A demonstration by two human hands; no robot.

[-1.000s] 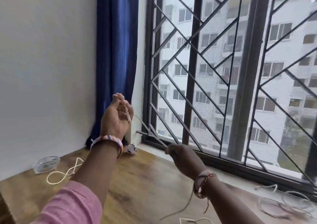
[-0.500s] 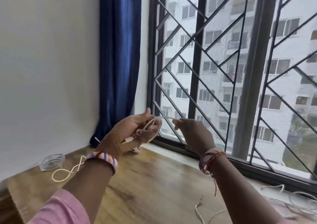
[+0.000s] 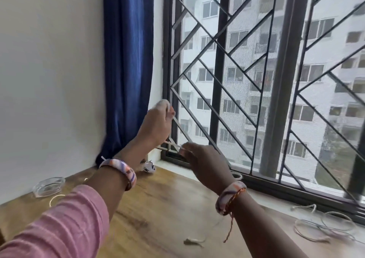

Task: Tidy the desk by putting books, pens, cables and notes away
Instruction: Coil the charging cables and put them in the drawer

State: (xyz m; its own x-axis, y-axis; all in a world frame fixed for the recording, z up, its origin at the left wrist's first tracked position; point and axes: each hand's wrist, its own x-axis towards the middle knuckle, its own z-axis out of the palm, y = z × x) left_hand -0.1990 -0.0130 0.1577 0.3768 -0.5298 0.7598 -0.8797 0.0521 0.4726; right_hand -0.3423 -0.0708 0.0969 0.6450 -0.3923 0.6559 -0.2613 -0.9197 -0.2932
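Cable runs taut and nearly level between the hands, in front of the window grille: left hand clenched around its wound loops, raised toward the curtain side; right hand pinching the free length lower, above the tabletop.

Flat: curtain, grilled window

Running as a thin white cable taut and nearly level between two raised hands above the wooden desk, with its free end lying blurred below and another pale cable coiling loosely by the window.
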